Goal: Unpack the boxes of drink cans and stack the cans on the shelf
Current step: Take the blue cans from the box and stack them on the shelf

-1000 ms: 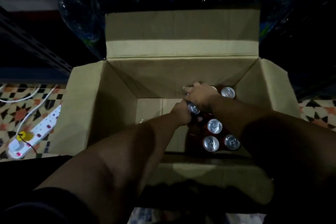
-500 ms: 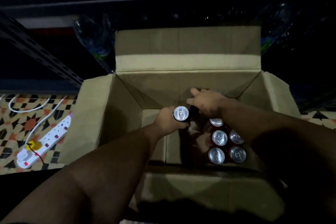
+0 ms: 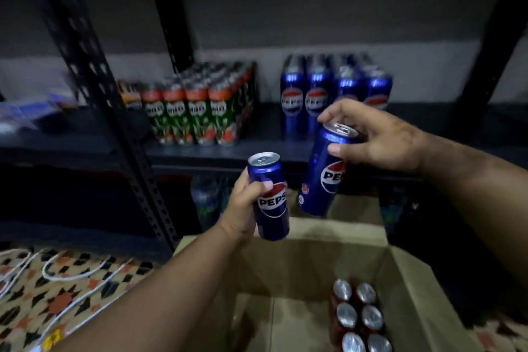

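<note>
Two bare forearms, no sleeves in sight, left hand [image 3: 243,208] and right hand [image 3: 377,137] without gloves, rings or watch

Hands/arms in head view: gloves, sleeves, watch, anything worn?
Nothing worn that shows. Left hand and right hand are bare, no gloves, and no rings or watch visible. Both forearms are bare up to the frame edge, no sleeve in view. No markings or straps can be made out in the dim light.

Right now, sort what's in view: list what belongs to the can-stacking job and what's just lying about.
Job: left hand gripping a Pepsi can; right hand holding a second Pepsi can; cardboard box with remaining cans; shelf with Pepsi stack.

Lying about: white cables; Milo cans.
</note>
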